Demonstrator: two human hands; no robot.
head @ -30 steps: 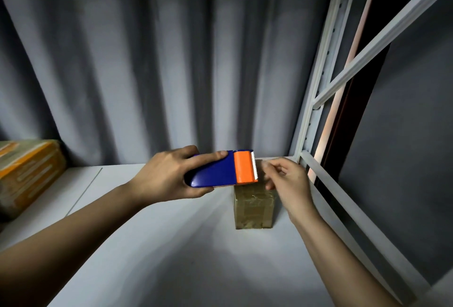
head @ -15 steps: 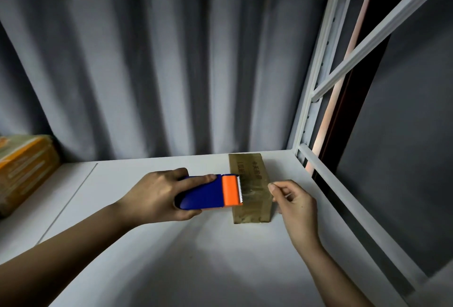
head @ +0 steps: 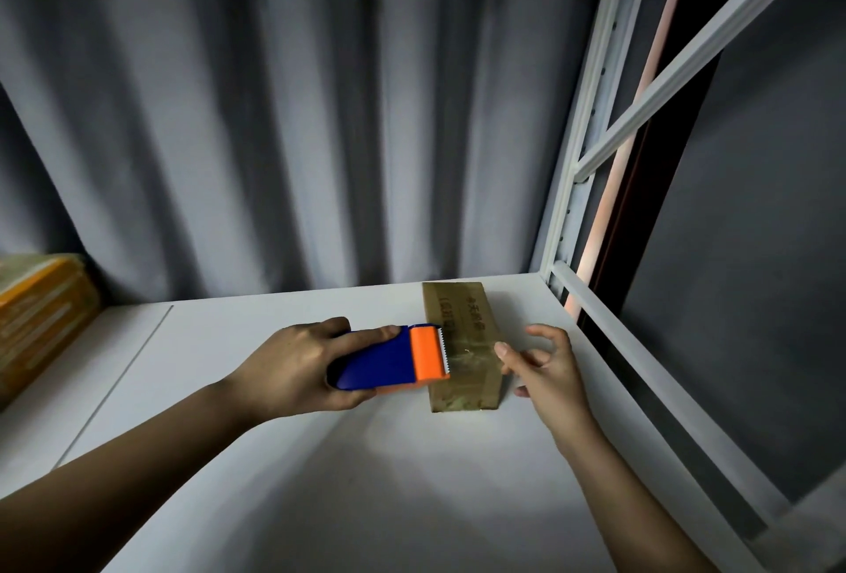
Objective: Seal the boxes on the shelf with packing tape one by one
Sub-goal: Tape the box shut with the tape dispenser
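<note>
I see my left hand point(head: 297, 368) wrapped round the blue-and-orange tape dispenser point(head: 391, 357), its toothed edge at the brown box point(head: 462, 343). My right hand point(head: 545, 364) hovers loose-fingered at the box's right side, thumb touching. The box lies far right on the white shelf point(head: 274, 458).

- Two bare forearms come in from the lower edge, one from the lower left corner and one from the lower right.
- No sleeve shows on either arm (bare from the frame edge to the wrist).
- The left hand point(head: 293, 366) wears no glove, ring or band on the parts that show.
- The right hand point(head: 547, 371) is likewise ungloved, its wrist without watch or bracelet.
- Fingernails are short and unpainted where they can be made out, on the right thumb and the left forefinger.
- No clothing, tattoo or marking can be seen on either arm in the dim light.
</note>
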